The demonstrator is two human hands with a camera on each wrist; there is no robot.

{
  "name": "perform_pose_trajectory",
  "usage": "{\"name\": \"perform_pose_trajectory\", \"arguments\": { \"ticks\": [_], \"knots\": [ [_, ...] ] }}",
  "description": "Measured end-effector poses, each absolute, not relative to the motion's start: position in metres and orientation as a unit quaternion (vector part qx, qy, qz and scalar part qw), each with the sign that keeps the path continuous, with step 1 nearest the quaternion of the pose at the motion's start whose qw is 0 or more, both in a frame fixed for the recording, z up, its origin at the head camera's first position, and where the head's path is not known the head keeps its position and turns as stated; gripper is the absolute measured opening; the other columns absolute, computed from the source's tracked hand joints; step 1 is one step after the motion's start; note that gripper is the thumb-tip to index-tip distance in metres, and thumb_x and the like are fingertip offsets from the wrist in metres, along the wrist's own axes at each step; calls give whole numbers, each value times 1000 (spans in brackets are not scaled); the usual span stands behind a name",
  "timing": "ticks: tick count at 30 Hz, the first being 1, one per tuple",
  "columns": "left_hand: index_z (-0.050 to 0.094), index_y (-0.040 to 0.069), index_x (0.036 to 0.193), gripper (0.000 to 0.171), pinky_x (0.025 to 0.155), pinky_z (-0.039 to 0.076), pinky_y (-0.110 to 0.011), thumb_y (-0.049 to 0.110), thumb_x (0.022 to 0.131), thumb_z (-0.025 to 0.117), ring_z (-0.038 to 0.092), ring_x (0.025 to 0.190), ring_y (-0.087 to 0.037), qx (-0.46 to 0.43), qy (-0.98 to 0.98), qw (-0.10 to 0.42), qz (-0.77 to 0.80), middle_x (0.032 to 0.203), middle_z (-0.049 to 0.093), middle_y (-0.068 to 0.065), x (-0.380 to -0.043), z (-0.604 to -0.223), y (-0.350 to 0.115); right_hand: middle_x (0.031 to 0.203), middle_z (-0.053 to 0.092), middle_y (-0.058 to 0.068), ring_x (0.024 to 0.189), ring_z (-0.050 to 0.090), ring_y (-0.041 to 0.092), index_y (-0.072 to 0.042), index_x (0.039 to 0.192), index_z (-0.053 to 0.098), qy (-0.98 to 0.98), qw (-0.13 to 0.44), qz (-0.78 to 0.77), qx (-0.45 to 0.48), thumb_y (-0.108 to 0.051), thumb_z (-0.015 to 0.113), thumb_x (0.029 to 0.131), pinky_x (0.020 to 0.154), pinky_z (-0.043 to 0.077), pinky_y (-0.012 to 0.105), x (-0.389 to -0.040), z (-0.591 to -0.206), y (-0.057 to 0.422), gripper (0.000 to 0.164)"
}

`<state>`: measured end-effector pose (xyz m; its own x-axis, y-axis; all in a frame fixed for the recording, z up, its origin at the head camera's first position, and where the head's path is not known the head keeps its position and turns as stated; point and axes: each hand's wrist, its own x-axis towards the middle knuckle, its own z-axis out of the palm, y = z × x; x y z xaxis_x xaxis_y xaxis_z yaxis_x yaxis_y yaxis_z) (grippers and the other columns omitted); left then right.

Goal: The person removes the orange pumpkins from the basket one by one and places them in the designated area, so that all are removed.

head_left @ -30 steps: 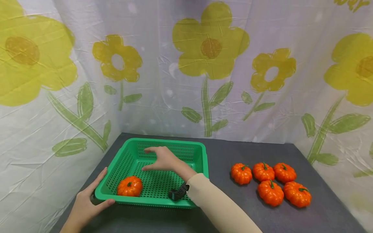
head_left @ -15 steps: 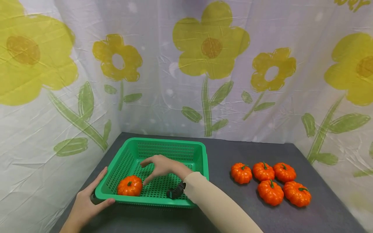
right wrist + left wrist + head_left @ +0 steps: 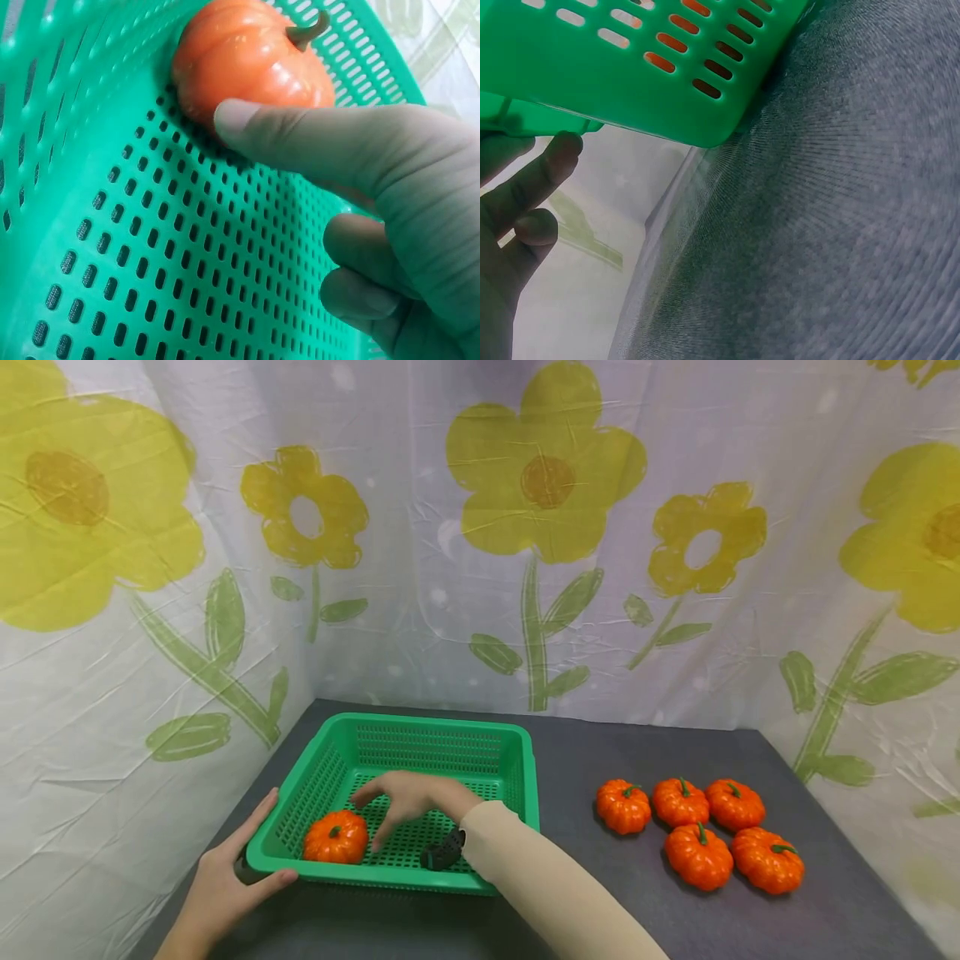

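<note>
A green plastic basket [image 3: 442,883] with slotted walls stands on the dark table. One orange pumpkin [image 3: 335,838] with a green stem lies in its front left corner. My left hand [image 3: 217,889] holds the basket at that corner, thumb along the front rim and fingers along the left side. In the left wrist view its fingertips [image 3: 564,150] meet the rim. My right hand [image 3: 408,797] is inside the basket just right of the pumpkin, thumb and forefinger spread apart. Its thumb [image 3: 281,135] overlaps the pumpkin [image 3: 247,56] in the right wrist view, other fingers bent loosely.
To the right of the basket, several more orange pumpkins [image 3: 699,857] sit grouped on the dark table [image 3: 592,902]. A white curtain [image 3: 420,668] printed with yellow flowers closes off the back and both sides. A black band [image 3: 444,852] is on the right wrist.
My right hand has come down and toward the front of the basket, closer to the pumpkin inside it. The left hand, the basket and the pumpkins have stayed in place.
</note>
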<state>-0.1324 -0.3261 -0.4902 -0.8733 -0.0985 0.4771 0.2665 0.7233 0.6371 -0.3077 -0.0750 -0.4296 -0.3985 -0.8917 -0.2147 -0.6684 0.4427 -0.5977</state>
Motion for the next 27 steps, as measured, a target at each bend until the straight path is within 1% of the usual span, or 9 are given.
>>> {"name": "perform_pose_trajectory", "arguments": {
  "ticks": [5,11,20,27],
  "knots": [
    [41,28,166,106,93,24,4,20,75,96,32,126,30,-49,-894,247,-369,162,46,14,-131,-491,-328,156,56,-6,144,48,7,-18,159,52,800,279,-224,-481,-25,91,87,115,43,27,-309,-432,-80,81],
    [41,28,166,106,92,24,4,20,76,96,32,127,30,-48,-895,246,-369,162,43,20,-131,-491,-328,158,55,-7,143,49,5,-20,158,53,787,294,-232,-490,-24,90,89,113,43,25,-309,-435,-85,78],
    [41,24,166,106,93,24,4,16,76,95,33,129,29,-57,-889,248,-382,162,41,23,-132,-491,-325,151,61,-7,138,54,5,-20,152,61,788,290,-248,-483,-22,90,88,111,45,23,-308,-436,-87,70],
    [41,25,166,107,94,26,4,16,75,96,34,128,28,-61,-887,253,-381,163,45,13,-133,-492,-325,148,63,-12,135,55,2,-22,150,63,796,276,-235,-485,-28,90,88,108,46,21,-308,-435,-85,68]
  ]
}}
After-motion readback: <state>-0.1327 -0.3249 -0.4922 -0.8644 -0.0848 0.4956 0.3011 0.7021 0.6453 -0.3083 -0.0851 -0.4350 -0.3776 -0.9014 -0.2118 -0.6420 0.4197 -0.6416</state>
